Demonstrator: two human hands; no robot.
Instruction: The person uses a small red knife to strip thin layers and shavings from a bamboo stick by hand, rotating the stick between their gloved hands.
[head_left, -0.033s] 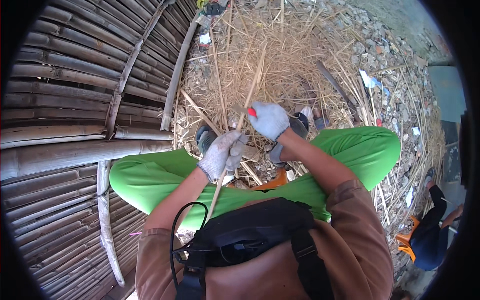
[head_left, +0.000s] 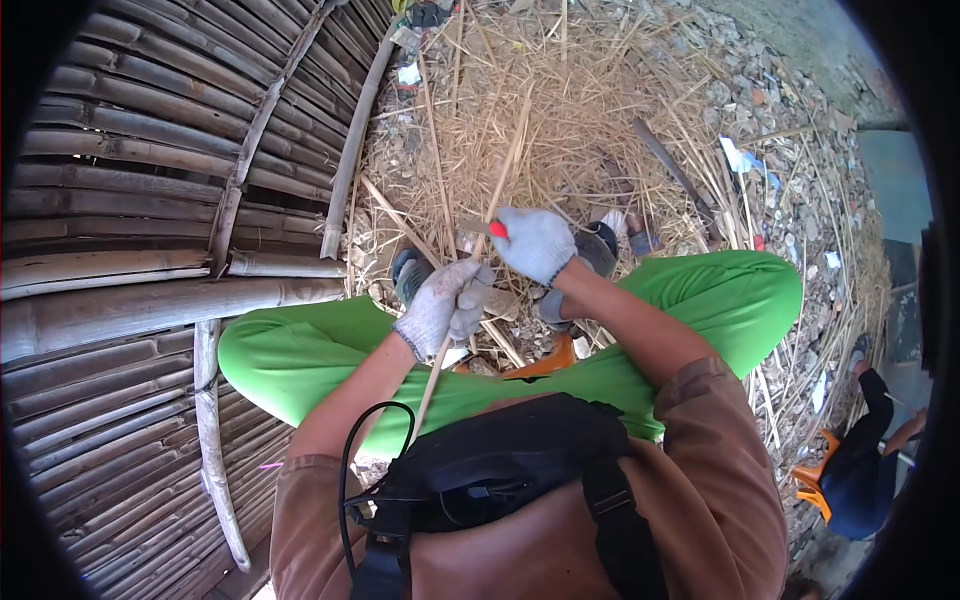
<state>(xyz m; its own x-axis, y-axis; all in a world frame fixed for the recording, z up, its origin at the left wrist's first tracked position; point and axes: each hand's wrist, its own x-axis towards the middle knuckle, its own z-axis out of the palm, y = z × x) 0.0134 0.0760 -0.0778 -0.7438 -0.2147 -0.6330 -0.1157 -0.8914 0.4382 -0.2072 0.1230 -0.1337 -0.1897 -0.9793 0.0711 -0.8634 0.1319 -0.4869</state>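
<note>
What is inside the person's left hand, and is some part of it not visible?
A pale strip passes through the left hand. It shows above and below the hand; the stretch between is covered, so its surface there cannot be seen.

Left hand [head_left: 440,308], gloved, is nearer the torso [head_left: 500,555], fingers curled into a closed grip; its bare left forearm [head_left: 362,395] slants far and to the right. Right hand [head_left: 538,245], also gloved, is observed farther out and to the right, likewise closed, its bare right forearm [head_left: 635,325] slanting far and to the left. Left wrist [head_left: 410,343] and right wrist [head_left: 572,273] both roughly straight, forearms converging ahead of the body, the two hands just beside each other.
</note>
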